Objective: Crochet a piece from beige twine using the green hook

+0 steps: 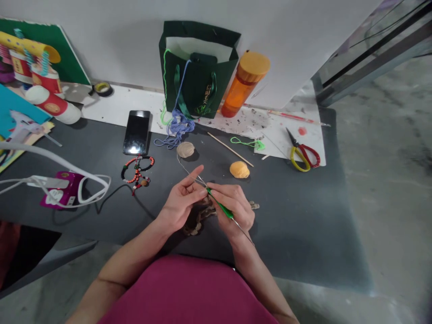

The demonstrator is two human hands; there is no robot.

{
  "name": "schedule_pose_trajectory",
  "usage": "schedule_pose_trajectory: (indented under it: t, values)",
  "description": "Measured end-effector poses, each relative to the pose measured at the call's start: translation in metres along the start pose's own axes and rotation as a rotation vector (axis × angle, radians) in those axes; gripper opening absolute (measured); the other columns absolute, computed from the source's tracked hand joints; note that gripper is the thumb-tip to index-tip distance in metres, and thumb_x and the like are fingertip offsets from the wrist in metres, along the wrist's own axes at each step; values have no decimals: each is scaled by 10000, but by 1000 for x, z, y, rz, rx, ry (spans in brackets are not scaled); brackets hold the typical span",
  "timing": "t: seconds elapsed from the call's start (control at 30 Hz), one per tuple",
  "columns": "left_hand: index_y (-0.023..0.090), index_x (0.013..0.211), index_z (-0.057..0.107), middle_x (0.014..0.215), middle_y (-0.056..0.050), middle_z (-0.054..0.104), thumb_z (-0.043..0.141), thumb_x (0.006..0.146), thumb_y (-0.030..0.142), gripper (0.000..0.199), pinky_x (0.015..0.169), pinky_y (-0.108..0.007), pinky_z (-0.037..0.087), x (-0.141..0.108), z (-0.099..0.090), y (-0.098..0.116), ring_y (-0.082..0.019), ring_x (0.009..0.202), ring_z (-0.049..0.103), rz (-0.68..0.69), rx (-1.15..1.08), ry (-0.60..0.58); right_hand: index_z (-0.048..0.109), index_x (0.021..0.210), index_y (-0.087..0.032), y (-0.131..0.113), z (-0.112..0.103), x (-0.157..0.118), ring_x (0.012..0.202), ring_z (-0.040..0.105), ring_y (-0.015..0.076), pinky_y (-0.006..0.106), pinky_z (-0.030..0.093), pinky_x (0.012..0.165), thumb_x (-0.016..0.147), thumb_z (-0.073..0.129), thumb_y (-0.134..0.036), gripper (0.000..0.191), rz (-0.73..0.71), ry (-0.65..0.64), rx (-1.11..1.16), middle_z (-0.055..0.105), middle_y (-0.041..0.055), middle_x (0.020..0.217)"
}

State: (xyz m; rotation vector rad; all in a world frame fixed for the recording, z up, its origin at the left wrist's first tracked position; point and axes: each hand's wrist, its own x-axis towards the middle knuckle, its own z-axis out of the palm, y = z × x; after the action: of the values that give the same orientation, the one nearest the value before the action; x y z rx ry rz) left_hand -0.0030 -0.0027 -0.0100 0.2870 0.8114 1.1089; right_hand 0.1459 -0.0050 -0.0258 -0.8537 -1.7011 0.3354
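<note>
**Crochet hook** [221, 208]: green handle, thin metal shaft, held over the dark tabletop [297, 225] between the hands.
**Right hand** [232, 208]: closed, fingers wrapped around the handle.
**Left hand** [180, 201]: partly open, thumb and forefinger parted, near the hook's tip; any grip on the yarn cannot be told.
**Crocheted piece** [198, 219]: brown-tan, bunched under the hands, one end showing past the right hand. This much is worked; its full extent is hidden.
**Ball of tan twine** [185, 150]: lies ahead of the hands, a strand leading toward them; a supply remains unworked.

Nearby: small orange lump [239, 169], wooden stick [230, 149], green cord [248, 143], tangled blue yarn [177, 128], beaded strands [137, 173], black smartphone [137, 132].
Farther: red-and-yellow-handled scissors [303, 155], green paper bag [199, 85], orange bottle [245, 83].
</note>
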Motion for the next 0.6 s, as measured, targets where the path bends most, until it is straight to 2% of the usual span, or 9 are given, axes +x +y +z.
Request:
schedule_pose_trajectory:
  t: [0.1, 0.2, 0.3, 0.37, 0.5, 0.6]
  values:
    - [217, 1216, 757, 595, 101, 574, 948, 623, 186, 623, 657, -193, 458, 0, 1, 2, -46, 588, 554, -72, -43, -11, 702, 1147, -266, -4, 0, -7, 809, 779, 195, 347, 615, 683, 922, 648, -68, 305, 144, 57, 38, 830, 53, 1019]
    - [236, 1150, 788, 579, 100, 555, 947, 625, 180, 552, 647, -194, 446, 1, 2, 3, -47, 581, 540, -75, -57, -19, 677, 1091, -273, -6, 1, -12, 627, 737, 151, 292, 578, 562, 978, 591, -151, 188, 393, 143, 80, 821, 32, 931]
    - [227, 1098, 807, 601, 86, 572, 945, 634, 199, 486, 652, -200, 448, 2, 1, 3, -51, 592, 545, -68, -57, -31, 599, 1001, -279, -4, 5, -11, 538, 708, 144, 262, 538, 473, 1006, 572, -272, 28, 620, 277, 306, 790, -4, 800]
    - [222, 1101, 807, 649, 69, 610, 946, 636, 211, 485, 687, -211, 467, 2, 0, 2, -61, 633, 573, -62, -43, -38, 573, 965, -275, -2, 8, -9, 511, 697, 147, 252, 522, 447, 1012, 561, -348, 87, 729, 287, 465, 750, -27, 707]
    - [255, 1161, 792, 750, 45, 668, 949, 630, 203, 555, 827, -264, 505, -1, 2, -2, -98, 756, 642, -41, 9, -58, 601, 964, -258, -1, 13, -10, 584, 721, 142, 264, 587, 550, 986, 602, -388, 132, 797, 282, 554, 750, -27, 741]
    - [272, 1174, 788, 770, 48, 666, 938, 649, 204, 551, 801, -246, 497, -4, 3, -4, -82, 741, 621, -15, 22, -56, 641, 978, -248, -5, 13, -11, 759, 766, 162, 305, 633, 705, 979, 626, -327, 80, 712, 242, 436, 784, 6, 862]
